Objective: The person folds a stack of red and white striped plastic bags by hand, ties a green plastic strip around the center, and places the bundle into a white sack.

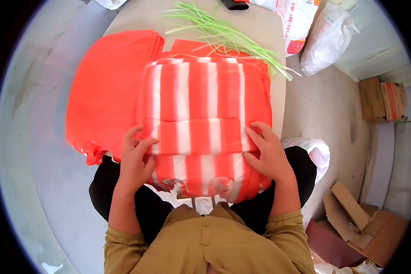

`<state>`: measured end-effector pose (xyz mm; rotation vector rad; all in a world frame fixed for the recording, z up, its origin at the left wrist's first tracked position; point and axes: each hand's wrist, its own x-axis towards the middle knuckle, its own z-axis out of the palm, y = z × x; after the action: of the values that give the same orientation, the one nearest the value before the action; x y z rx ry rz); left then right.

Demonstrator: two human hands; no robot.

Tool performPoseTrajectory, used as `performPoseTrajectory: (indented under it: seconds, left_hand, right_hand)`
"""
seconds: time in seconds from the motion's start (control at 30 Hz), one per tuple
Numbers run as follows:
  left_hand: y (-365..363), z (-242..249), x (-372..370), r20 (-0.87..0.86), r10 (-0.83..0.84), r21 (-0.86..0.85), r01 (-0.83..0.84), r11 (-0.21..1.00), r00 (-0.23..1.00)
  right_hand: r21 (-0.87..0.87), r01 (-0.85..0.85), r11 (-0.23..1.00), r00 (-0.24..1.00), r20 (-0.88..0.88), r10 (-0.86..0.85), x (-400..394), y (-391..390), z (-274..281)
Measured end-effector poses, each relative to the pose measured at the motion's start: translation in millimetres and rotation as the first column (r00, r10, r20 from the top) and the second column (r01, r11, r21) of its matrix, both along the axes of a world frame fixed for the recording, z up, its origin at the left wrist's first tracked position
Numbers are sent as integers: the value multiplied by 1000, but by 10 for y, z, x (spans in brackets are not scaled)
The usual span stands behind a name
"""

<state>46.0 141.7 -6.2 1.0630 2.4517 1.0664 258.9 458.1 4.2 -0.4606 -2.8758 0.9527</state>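
Striped bag bundle (pixel 201 123): red-and-white plastic bags, folded flat into a thick stack, lying on the near end of a small table (pixel 255 27) and overhanging its edge toward the lap. 2 fold lines visible across the stack, splitting it into 3 bands.

Left hand (pixel 134 160): flat on the bundle's left edge, fingers spread and curled lightly over the side, pressing rather than gripping.

Right hand (pixel 267 153): flat on the bundle's right edge, fingers extended across the lower fold, likewise pressing, nothing clasped.

Plain red bags (pixel 107 86): loose pile under and to the left of the bundle, spilling over the table's left side.

Green plastic strings (pixel 223 34): loose bunch at the far end of the table, well apart from both hands, untouched.

White sacks (pixel 326 39): on the floor beyond the table's right corner. Cardboard boxes (pixel 381 100) further right.

Step in hand, as judged: squaring and compressing the folded bundle between both palms. Next move likely calls for keeping 1 hand down to hold the folds flat while the other reaches far across for a string; slippery plastic apt to spring open if released.
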Motion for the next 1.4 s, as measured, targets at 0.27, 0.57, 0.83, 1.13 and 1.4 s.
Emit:
performPoseTrajectory:
  seconds: [0.27, 0.57, 0.83, 1.13, 1.4]
  left_hand:
    - [53, -41, 40, -80, 5, -5, -5, 1000, 997]
    - [73, -155, 60, -308, 21, 4, -21, 1000, 951]
    - [93, -95, 57, -288, 18, -41, -32, 999, 957]
    - [139, -44, 76, -257, 34, -25, -42, 999, 966]
    - [101, -83, 38, -272, -7, 91, 33, 995, 962]
  right_hand:
    - [61, 45, 997, 995, -89, -39, 4, -69, -118]
    - [143, 55, 988, 983, -181, -28, 12, -130, -115]
    - [175, 67, 982, 972, -234, -24, -38, -158, -68]
    - [239, 67, 969, 964, -267, -1, -52, -143, -131]
    - [253, 44, 966, 973, -231, 16, 21, -112, -69]
